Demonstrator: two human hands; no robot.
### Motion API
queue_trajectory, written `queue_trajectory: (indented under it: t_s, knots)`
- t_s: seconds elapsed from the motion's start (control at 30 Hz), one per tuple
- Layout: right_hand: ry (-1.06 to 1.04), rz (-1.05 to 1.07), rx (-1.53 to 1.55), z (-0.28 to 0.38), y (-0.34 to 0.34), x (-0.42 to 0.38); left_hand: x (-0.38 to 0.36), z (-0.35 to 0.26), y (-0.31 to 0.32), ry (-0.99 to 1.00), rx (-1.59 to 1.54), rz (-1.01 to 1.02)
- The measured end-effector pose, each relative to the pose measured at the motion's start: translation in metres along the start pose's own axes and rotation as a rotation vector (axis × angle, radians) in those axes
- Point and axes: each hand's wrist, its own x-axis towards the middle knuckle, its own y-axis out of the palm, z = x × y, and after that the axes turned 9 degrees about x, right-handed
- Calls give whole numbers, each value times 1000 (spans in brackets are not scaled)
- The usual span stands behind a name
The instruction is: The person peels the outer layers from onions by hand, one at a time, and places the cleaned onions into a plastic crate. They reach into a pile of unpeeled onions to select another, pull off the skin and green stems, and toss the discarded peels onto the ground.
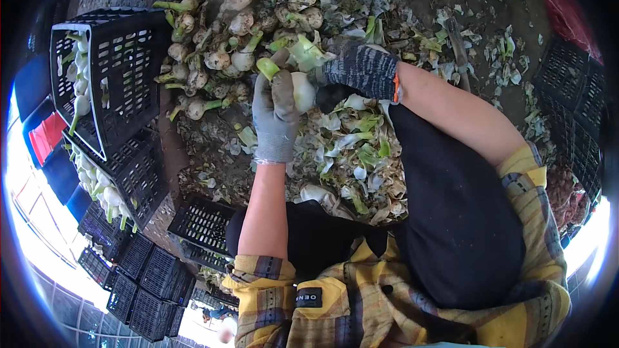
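My left hand (274, 113), in a light grey glove, is closed around a white onion (304, 92) whose short green stem sticks up past the fingers. Close against the onion's other side is my right hand (358, 67), in a dark striped knit glove with an orange cuff edge. Its fingers are bent and pinch a pale green strip of onion skin (307, 55); the fingertips are partly hidden. Just beyond both hands lies a heap of unpeeled onions (242, 22) with soil on them and cut green stems.
Black plastic crates (126, 77) on the left hold peeled white onions (81, 84). More crates (151, 277) are stacked at lower left, others (570, 84) at far right. Loose skins (354, 145) cover the ground between my legs. A stick (456, 45) lies on the right.
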Motion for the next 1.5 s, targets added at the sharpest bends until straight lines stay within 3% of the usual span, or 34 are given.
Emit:
queue_trajectory:
  t_s: [0.07,0.13,0.2,0.37,0.43,0.53,0.67,0.73,0.83,0.9,0.93,1.03,1.1,1.2,1.27,1.33,1.43,1.5]
  knots:
    - [-167,49,-773,6,-5,-1,2,-16,10,-51,-125,-14]
    - [-263,-38,-1061,-2,-5,1,7,-25,15,-110,-120,-32]
    - [-339,-124,-1139,-15,-7,7,6,-22,15,-75,-19,-19]
    - [-362,-399,-839,-9,2,1,12,-30,24,-189,-121,-142]
    - [-587,-434,-726,-28,-13,23,14,-34,22,-245,-32,-192]
    - [-331,-538,259,-4,2,5,17,-44,18,-366,-128,-249]
    - [-18,-411,-33,-13,-25,18,20,-43,13,-363,-389,-311]
    - [-218,-98,-255,-16,-23,21,20,-41,9,-349,-355,-254]
    - [-586,137,-490,-8,-17,17,18,-41,8,-280,-364,-156]
    - [-9,72,365,0,8,7,16,-41,12,-216,-344,-126]
    - [-78,11,358,8,21,-6,16,-40,15,-185,-311,-129]
    - [49,-122,205,22,28,-10,16,-33,16,-165,-144,-102]
    - [71,-159,-151,41,29,-30,12,-21,16,-125,-67,-90]
    - [91,-235,-310,43,30,-30,11,-18,14,-104,84,-76]
    - [-210,-275,-657,21,18,-13,11,-18,13,-107,132,-107]
    - [-848,-271,-1344,-22,-10,16,10,-15,13,-107,45,-166]
    - [-841,-206,-1682,-9,-6,4,12,3,-3,-160,143,-128]
    - [-641,-275,-1072,-13,-7,12,11,-20,7,-147,415,-129]
